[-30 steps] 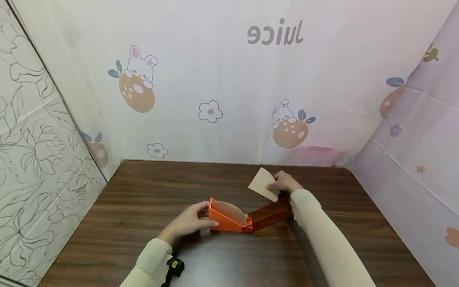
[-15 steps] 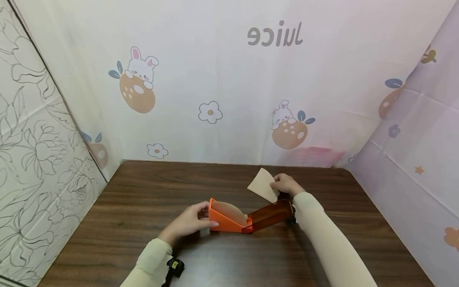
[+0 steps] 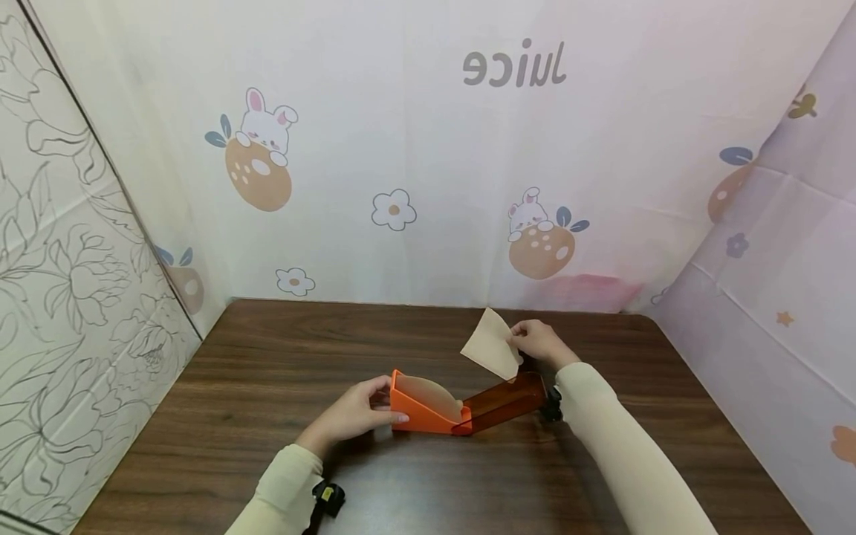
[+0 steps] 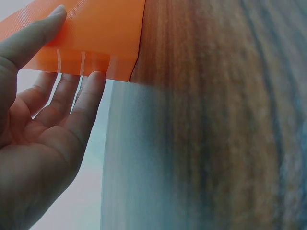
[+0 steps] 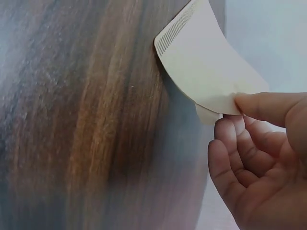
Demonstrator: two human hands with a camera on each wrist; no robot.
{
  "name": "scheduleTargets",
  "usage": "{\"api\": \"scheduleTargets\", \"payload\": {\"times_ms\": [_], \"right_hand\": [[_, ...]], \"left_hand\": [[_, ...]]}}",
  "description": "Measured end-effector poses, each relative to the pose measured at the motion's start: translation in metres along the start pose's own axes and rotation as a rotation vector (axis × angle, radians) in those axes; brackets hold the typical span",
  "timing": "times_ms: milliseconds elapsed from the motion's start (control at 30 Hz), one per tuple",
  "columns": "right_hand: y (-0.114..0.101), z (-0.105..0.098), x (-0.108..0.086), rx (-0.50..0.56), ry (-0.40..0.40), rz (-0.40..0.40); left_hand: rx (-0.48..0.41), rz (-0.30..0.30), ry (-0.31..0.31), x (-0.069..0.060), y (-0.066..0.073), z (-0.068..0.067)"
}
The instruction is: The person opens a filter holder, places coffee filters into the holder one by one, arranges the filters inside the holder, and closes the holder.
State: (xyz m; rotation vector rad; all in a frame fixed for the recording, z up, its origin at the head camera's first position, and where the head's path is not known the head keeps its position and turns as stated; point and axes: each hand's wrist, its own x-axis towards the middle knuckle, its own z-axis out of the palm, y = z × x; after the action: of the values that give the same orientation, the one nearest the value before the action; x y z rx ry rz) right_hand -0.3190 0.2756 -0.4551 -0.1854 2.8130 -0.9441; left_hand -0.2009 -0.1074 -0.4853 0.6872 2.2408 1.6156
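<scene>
My left hand (image 3: 353, 412) grips the tall left end of an orange filter holder (image 3: 423, 412), thumb on the near side. In the left wrist view, the thumb lies on one orange face (image 4: 103, 28) and the fingertips touch another. Tan coffee filters (image 3: 428, 394) stand inside the holder. Its see-through brown lid (image 3: 508, 401) is swung out to the right, tilted upward. Above that lid, my right hand (image 3: 543, 342) pinches a single tan coffee filter (image 3: 491, 345) by its edge. The right wrist view shows the crimped seam of this coffee filter (image 5: 201, 62), with thumb and fingers on its opposite corner.
The dark wood table (image 3: 301, 334) runs back to a printed curtain (image 3: 401, 148). A patterned panel (image 3: 73, 260) borders the left side, and more curtain (image 3: 789, 238) hangs on the right. Black wrist devices, such as the left one (image 3: 328, 496), are strapped on both wrists.
My right hand has drawn back slightly to the right, its grip shifting to the coffee filter's right edge. That filter has tilted a little. My left hand and the holder stay put.
</scene>
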Motion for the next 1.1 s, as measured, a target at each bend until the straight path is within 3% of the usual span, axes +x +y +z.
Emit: {"api": "scheduleTargets", "payload": {"times_ms": [667, 1100], "right_hand": [[-0.017, -0.007, -0.023, -0.022, 0.142, -0.165], [-0.038, -0.009, -0.041, 0.003, 0.150, -0.232]], "left_hand": [[-0.015, -0.007, 0.012, 0.000, 0.003, 0.001], [-0.014, -0.011, 0.009, -0.001, 0.002, 0.001]]}}
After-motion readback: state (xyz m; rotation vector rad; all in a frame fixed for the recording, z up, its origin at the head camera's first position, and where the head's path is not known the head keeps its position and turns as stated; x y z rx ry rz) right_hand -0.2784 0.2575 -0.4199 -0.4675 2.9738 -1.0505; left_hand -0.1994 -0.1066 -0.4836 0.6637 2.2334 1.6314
